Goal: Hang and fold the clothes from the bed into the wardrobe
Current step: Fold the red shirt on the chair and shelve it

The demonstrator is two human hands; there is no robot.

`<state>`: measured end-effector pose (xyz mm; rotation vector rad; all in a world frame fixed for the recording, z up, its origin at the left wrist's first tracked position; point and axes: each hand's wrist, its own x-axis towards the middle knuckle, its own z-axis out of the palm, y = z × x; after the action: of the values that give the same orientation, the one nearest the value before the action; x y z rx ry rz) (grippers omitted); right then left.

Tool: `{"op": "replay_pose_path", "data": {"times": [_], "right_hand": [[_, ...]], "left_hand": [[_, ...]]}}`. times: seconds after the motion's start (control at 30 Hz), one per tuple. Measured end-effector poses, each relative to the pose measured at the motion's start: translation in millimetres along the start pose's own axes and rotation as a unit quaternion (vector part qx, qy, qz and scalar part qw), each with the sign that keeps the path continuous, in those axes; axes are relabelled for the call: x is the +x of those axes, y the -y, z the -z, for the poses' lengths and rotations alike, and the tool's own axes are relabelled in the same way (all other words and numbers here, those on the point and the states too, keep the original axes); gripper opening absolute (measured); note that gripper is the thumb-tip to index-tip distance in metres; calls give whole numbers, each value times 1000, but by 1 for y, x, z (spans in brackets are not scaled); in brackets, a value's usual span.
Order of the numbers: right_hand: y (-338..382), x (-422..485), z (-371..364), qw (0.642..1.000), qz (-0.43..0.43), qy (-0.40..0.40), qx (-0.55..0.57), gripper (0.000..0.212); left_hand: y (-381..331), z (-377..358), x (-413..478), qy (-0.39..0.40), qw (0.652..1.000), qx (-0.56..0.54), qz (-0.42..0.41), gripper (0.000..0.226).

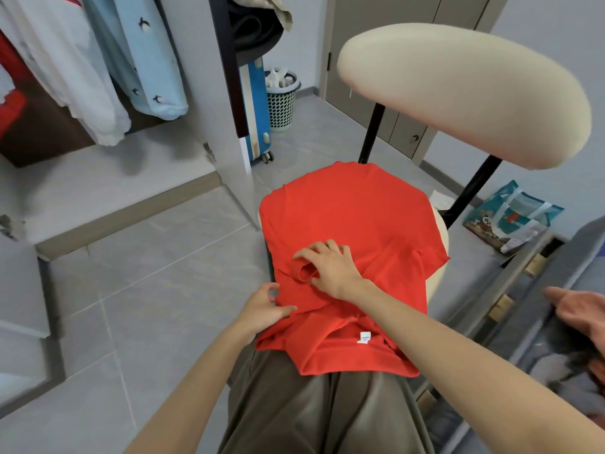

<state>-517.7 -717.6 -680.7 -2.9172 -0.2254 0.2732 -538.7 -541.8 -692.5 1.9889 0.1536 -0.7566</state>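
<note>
Both hands are on the red fabric T-shirt, its long axis running 12 to 6 o'clock over the cream padded chair seat. The left hand pinches its 8 o'clock edge. The right hand presses flat mid-shirt, fingers spread, nearer the folded sleeve.

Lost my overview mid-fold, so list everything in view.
chair: one, cream pads, black frame, ahead
red shirt: one, red, spread on the chair seat
wardrobe: one, grey, upper left
white garment: one, white, hanging in wardrobe
light blue garment: one, blue, hanging beside it
suitcase: one, blue and white, behind wardrobe panel
basket: one, green, beside suitcase
printed bag: one, teal, floor right
trousers: one, olive, worn
left hand: pinches shirt's left edge
right hand: presses on shirt
</note>
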Motion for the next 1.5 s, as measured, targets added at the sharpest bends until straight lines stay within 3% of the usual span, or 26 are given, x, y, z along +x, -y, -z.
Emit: {"op": "replay_pose_path", "data": {"times": [0.07,0.13,0.23,0.3,0.4,0.5,0.57,0.67,0.8,0.97,1.17,1.33,1.5], "right_hand": [[-4,12,-3,1000,0,-12,-20,32],[-8,25,-1,994,-62,-44,76,31],[-16,46,10,938,-202,-124,254,33],[-22,51,11,926,-243,-116,265,25],[-27,45,8,947,-213,-74,229,24],[-28,27,18,946,-172,-101,255,24],[-30,4,31,945,-136,-100,279,19],[-35,-46,48,950,-87,-51,296,16],[-46,-119,57,948,-59,77,302,30],[-55,-181,37,919,-108,205,319,73],[-52,-202,11,966,-104,127,200,83],[-53,-205,2,982,-87,26,166,49],[-59,-210,20,964,-96,-86,230,23]], "left_hand": [[3,2,1,5,1000,9,-14,67],[4,5,2,16,999,24,-35,69],[4,9,4,38,997,39,-63,74],[3,11,4,45,995,57,-75,75],[0,13,1,30,985,127,-110,75],[-4,12,-10,-9,963,204,-178,65],[-10,11,-22,9,952,193,-239,56],[-18,7,-46,116,932,216,-268,69],[-13,0,-64,179,859,411,-246,106],[-5,-8,-72,148,868,403,-248,105],[3,-4,-72,152,870,391,-259,96],[5,3,-73,111,875,364,-301,64],[7,7,-71,86,897,300,-314,29]]}}
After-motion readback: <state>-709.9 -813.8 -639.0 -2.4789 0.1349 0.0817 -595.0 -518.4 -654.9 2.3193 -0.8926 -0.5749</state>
